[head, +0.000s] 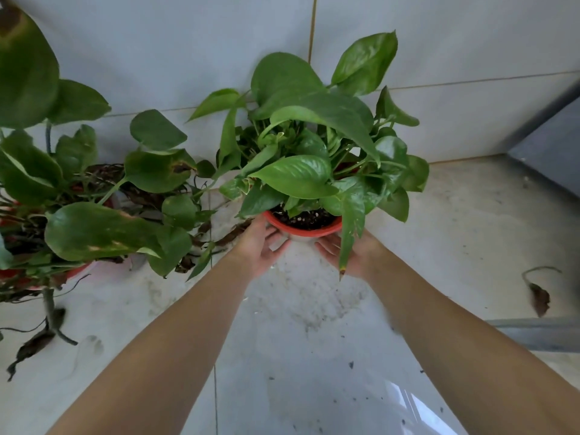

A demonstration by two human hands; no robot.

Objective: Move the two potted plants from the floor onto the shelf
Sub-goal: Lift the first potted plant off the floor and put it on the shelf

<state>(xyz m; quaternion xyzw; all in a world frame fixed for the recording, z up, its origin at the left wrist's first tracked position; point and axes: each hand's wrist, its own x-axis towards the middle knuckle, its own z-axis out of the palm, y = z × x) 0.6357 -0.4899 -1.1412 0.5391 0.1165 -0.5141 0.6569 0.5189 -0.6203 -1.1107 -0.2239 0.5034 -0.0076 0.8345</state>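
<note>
Potted plant: the red-rimmed pot [303,226] sits between the two hands, low over the tiled floor [314,356] near the wall; whether its base touches the floor is hidden by the hands and leaves.
Left grip: the left hand [262,248] is spread and cupped against the pot's side just under the rim, fingers curling toward the base.
Right grip: the right hand [345,251] is spread the same way on the opposite side, partly hidden behind a drooping leaf [350,233] that hangs in front of it.
Contact: both palms appear to touch the pot wall; how firmly cannot be told.
Step in hand: likely taking hold of this pot in order to lift it.
Doing it well: the person should slide the fingers further under the base, press evenly from both sides, and raise the pot level so the soil [306,218] stays in.
Foliage: the leaves spread wide above and beyond the grips, so the lift probably needs room from the wall.
Second plant: another pot [67,273] with browning leaves stands well to the left of the left grip, its vines trailing toward the hands; snagging them is a risk.
Debris: spilled grit lies just below the grips, and a dead leaf [539,298] lies far right of the right grip.
Shelf: not identifiable in view.
</note>
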